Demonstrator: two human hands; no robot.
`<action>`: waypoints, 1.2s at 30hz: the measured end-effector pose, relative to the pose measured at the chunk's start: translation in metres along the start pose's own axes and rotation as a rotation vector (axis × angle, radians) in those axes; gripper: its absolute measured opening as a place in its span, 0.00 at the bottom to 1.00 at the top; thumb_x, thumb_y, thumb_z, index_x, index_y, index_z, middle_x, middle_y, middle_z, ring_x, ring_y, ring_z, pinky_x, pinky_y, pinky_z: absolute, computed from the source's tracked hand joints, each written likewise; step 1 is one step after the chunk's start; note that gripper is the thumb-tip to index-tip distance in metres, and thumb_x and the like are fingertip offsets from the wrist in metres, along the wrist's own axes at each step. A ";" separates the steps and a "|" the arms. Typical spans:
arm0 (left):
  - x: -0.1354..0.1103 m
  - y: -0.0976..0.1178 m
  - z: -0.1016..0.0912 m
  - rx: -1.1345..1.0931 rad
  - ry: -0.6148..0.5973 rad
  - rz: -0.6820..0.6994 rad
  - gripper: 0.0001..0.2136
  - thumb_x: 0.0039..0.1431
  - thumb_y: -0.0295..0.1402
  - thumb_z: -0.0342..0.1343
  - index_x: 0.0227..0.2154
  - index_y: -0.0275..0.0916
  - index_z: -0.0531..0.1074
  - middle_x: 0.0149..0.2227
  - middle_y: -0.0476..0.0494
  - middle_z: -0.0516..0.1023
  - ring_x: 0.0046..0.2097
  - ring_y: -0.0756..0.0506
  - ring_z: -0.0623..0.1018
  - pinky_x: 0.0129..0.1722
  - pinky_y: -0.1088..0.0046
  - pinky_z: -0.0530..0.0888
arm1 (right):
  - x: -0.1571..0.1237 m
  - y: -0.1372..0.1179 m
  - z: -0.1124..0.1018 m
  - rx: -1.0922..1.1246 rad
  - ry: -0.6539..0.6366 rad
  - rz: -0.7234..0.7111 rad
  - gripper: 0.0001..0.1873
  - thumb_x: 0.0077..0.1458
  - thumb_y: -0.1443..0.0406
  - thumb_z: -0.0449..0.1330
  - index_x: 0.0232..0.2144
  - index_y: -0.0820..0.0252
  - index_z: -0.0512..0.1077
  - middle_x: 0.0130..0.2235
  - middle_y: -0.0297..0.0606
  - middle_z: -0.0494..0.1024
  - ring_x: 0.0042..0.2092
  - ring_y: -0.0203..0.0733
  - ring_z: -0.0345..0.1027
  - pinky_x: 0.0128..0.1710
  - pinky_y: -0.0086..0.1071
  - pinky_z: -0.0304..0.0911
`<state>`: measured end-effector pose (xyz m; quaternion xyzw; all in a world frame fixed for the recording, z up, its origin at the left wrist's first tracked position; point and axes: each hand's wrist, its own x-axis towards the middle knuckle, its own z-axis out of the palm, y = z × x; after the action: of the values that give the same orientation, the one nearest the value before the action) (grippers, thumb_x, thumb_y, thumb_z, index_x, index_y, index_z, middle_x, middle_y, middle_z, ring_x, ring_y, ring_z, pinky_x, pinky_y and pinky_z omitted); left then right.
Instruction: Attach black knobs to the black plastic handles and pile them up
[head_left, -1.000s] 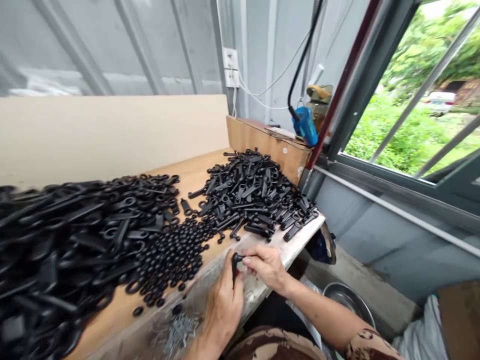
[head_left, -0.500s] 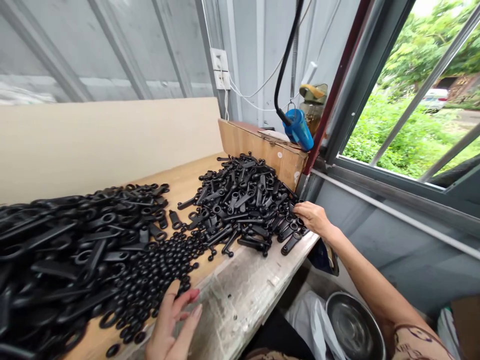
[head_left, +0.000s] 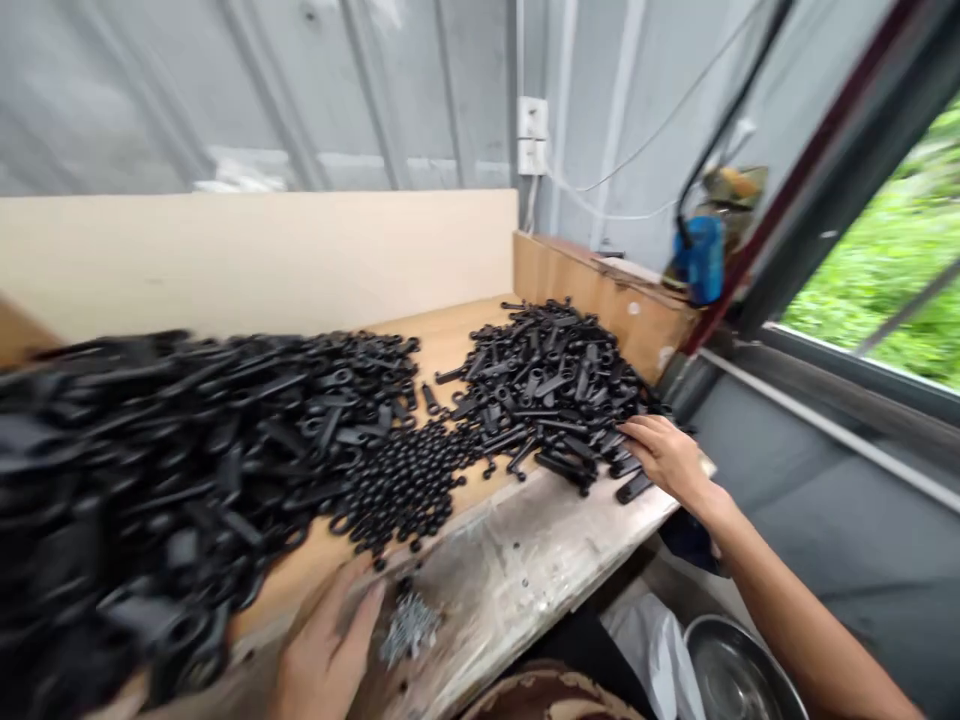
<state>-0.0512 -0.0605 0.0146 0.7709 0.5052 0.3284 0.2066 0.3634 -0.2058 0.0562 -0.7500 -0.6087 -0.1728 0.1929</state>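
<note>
My left hand (head_left: 326,640) is low at the bench's front edge, slightly blurred. Its fingers and thumb are apart, with nothing visible between them. Just beyond the fingertips lies a spread of small black balls (head_left: 409,480), and to the right of the thumb is a little heap of silvery screw-like pieces (head_left: 410,628). My right hand (head_left: 667,460) rests at the near right edge of a pile of black ball-ended arms (head_left: 551,385). Its fingers reach out over the parts, touching them, and I see nothing gripped. A larger heap of black ring-ended levers (head_left: 217,440) fills the left side.
A cream board (head_left: 300,260) backs the wooden bench, and a low wooden side panel (head_left: 600,290) closes its right end. A blue lamp-like fitting (head_left: 703,260) hangs by the window. Below the bench are a metal bowl (head_left: 739,670) and a white plastic bag (head_left: 652,645).
The view has swung left, so the bench appears shifted right and the silvery pieces show beside my left hand. My right hand has moved slightly inward over the parts at the pile's edge.
</note>
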 end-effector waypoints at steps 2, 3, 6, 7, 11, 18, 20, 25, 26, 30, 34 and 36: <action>0.002 -0.016 -0.012 0.243 -0.004 0.104 0.18 0.53 0.44 0.46 0.37 0.37 0.72 0.41 0.37 0.75 0.46 0.39 0.72 0.48 0.60 0.67 | 0.001 -0.035 0.006 0.158 -0.046 -0.094 0.11 0.57 0.65 0.51 0.39 0.58 0.72 0.41 0.41 0.76 0.42 0.42 0.67 0.41 0.32 0.62; 0.002 -0.024 -0.018 0.368 0.009 0.121 0.18 0.55 0.42 0.44 0.39 0.35 0.71 0.42 0.35 0.74 0.48 0.38 0.70 0.49 0.59 0.66 | 0.003 -0.053 0.011 0.217 -0.102 -0.144 0.11 0.57 0.65 0.51 0.39 0.58 0.72 0.41 0.41 0.76 0.41 0.42 0.68 0.40 0.32 0.62; -0.002 -0.045 -0.035 0.688 0.021 0.034 0.19 0.57 0.38 0.42 0.42 0.32 0.70 0.45 0.33 0.72 0.50 0.36 0.67 0.47 0.59 0.66 | 0.015 -0.107 0.027 0.274 -0.306 -0.258 0.10 0.56 0.65 0.52 0.37 0.57 0.72 0.39 0.40 0.76 0.41 0.42 0.68 0.37 0.30 0.60; -0.005 -0.051 -0.040 0.764 0.003 -0.014 0.18 0.57 0.37 0.41 0.43 0.32 0.69 0.45 0.33 0.71 0.49 0.36 0.67 0.46 0.58 0.66 | 0.020 -0.123 0.033 0.253 -0.372 -0.281 0.09 0.56 0.66 0.52 0.36 0.57 0.72 0.38 0.40 0.76 0.40 0.41 0.68 0.35 0.29 0.60; -0.021 -0.069 -0.057 0.883 -0.075 -0.163 0.18 0.59 0.35 0.40 0.46 0.34 0.68 0.48 0.35 0.70 0.48 0.36 0.68 0.43 0.59 0.66 | 0.042 -0.166 0.063 0.045 -0.488 -0.261 0.09 0.55 0.69 0.50 0.34 0.58 0.70 0.33 0.39 0.75 0.37 0.41 0.69 0.30 0.27 0.57; -0.025 -0.081 -0.076 0.766 -0.034 -0.275 0.16 0.58 0.33 0.42 0.46 0.37 0.68 0.43 0.40 0.74 0.45 0.41 0.72 0.45 0.67 0.66 | 0.065 -0.183 0.106 -0.187 -0.543 -0.193 0.13 0.58 0.69 0.45 0.33 0.66 0.69 0.31 0.49 0.75 0.33 0.50 0.72 0.26 0.31 0.57; -0.017 -0.078 -0.075 0.751 -0.073 -0.329 0.15 0.58 0.34 0.42 0.44 0.38 0.69 0.40 0.39 0.75 0.44 0.40 0.72 0.43 0.66 0.66 | 0.067 -0.185 0.107 -0.192 -0.600 -0.229 0.12 0.57 0.67 0.47 0.32 0.65 0.70 0.31 0.49 0.75 0.34 0.51 0.72 0.27 0.32 0.58; 0.002 -0.068 -0.063 0.715 -0.105 -0.424 0.14 0.58 0.36 0.42 0.37 0.35 0.70 0.36 0.35 0.76 0.43 0.38 0.73 0.40 0.64 0.67 | 0.060 -0.184 0.093 -0.119 -0.752 -0.314 0.11 0.54 0.65 0.50 0.32 0.61 0.71 0.30 0.46 0.77 0.34 0.51 0.72 0.29 0.34 0.60; 0.004 -0.067 -0.062 0.705 -0.106 -0.440 0.14 0.57 0.36 0.43 0.38 0.34 0.69 0.37 0.34 0.76 0.43 0.38 0.73 0.40 0.64 0.67 | 0.056 -0.182 0.091 -0.082 -0.755 -0.327 0.11 0.54 0.65 0.49 0.32 0.60 0.72 0.30 0.45 0.77 0.34 0.51 0.73 0.29 0.35 0.61; 0.005 -0.063 -0.060 0.639 -0.125 -0.530 0.14 0.53 0.34 0.48 0.41 0.35 0.67 0.37 0.36 0.76 0.42 0.40 0.75 0.39 0.67 0.69 | 0.040 -0.167 0.087 0.198 -0.637 -0.366 0.17 0.54 0.63 0.47 0.39 0.59 0.73 0.38 0.44 0.78 0.39 0.50 0.72 0.35 0.36 0.65; 0.003 -0.058 -0.062 0.559 -0.113 -0.603 0.13 0.50 0.32 0.50 0.40 0.36 0.69 0.37 0.37 0.76 0.43 0.41 0.75 0.42 0.67 0.69 | 0.035 -0.159 0.081 0.481 -0.619 -0.317 0.20 0.51 0.54 0.49 0.37 0.55 0.75 0.39 0.39 0.79 0.39 0.49 0.73 0.35 0.35 0.69; 0.005 -0.054 -0.060 0.518 -0.082 -0.628 0.14 0.48 0.31 0.51 0.39 0.35 0.70 0.41 0.35 0.74 0.47 0.39 0.73 0.45 0.65 0.67 | 0.035 -0.165 0.071 0.579 -0.649 -0.270 0.19 0.47 0.51 0.52 0.32 0.54 0.76 0.36 0.37 0.79 0.37 0.50 0.74 0.34 0.35 0.70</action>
<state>-0.1281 -0.0351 0.0229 0.6183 0.7733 0.0803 0.1157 0.2106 -0.1101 0.0256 -0.5946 -0.7530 0.2249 0.1695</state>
